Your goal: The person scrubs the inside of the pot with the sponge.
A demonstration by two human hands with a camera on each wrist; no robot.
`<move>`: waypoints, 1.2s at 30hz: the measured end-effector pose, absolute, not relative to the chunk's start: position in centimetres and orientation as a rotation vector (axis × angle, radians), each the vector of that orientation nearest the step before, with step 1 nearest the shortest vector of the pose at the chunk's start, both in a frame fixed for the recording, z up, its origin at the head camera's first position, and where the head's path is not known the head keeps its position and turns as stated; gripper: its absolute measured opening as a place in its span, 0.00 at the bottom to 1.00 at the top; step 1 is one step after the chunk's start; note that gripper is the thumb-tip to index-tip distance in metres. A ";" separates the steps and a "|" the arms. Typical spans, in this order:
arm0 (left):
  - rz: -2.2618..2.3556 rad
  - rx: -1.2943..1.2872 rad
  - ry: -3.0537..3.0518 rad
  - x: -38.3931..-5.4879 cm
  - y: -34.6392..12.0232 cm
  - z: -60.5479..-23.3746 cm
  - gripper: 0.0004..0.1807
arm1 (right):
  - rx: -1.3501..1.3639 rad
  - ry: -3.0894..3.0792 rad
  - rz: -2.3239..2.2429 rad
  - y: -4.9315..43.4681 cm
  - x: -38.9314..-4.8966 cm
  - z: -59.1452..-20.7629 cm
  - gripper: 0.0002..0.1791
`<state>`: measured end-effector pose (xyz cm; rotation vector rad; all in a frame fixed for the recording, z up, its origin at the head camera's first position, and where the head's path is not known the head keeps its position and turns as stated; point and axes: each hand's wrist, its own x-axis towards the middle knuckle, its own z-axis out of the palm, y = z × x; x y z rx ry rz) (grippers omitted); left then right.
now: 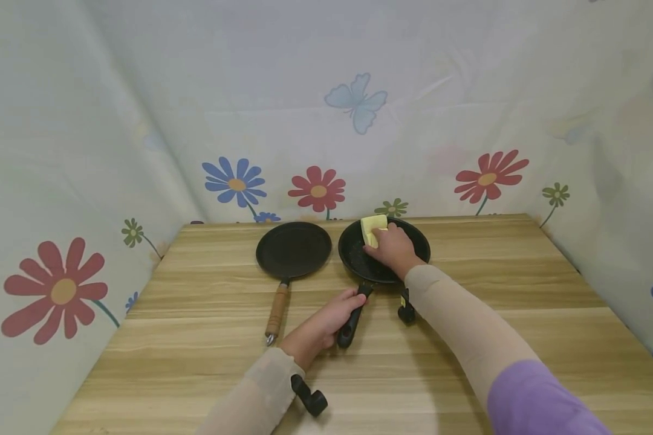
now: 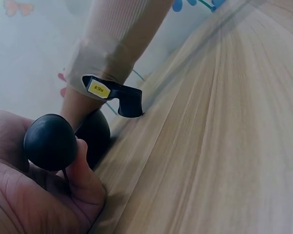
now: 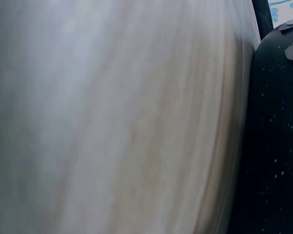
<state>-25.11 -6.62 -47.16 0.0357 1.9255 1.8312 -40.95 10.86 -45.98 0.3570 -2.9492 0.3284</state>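
Note:
A black frying pan (image 1: pixel 354 257) lies on the table with its black handle (image 1: pixel 352 323) toward me. My left hand (image 1: pixel 334 315) grips that handle; in the left wrist view its fingers curl round the handle's rounded end (image 2: pixel 50 142). Inside the pan, my right hand (image 1: pixel 397 246) holds a folded yellow cloth (image 1: pixel 374 227) against the pan's inner surface, toward the far left side. The right wrist view catches the dark, white-specked pan surface (image 3: pixel 276 146) and its rivets at the right edge; hand and cloth are out of that view.
To the left lies a flat black griddle pan (image 1: pixel 294 249) with a wooden handle (image 1: pixel 276 311). Both pans rest near the far edge of the wooden table (image 1: pixel 196 314). A flower-printed cloth backdrop (image 1: pixel 272 121) stands behind. Black wrist mounts (image 1: pixel 310 399) stick out from both wrists.

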 end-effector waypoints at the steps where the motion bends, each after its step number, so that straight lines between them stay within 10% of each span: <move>1: 1.831 0.036 1.924 -25.2 -6.6 -47.2 0.20 | 0.363 -2.951 0.318 10.9 -41.0 -46.0 0.34; 36: 1.877 -0.067 2.116 -24.3 -5.0 -46.9 0.18 | 0.804 -2.850 -0.043 12.5 -42.0 -45.2 0.25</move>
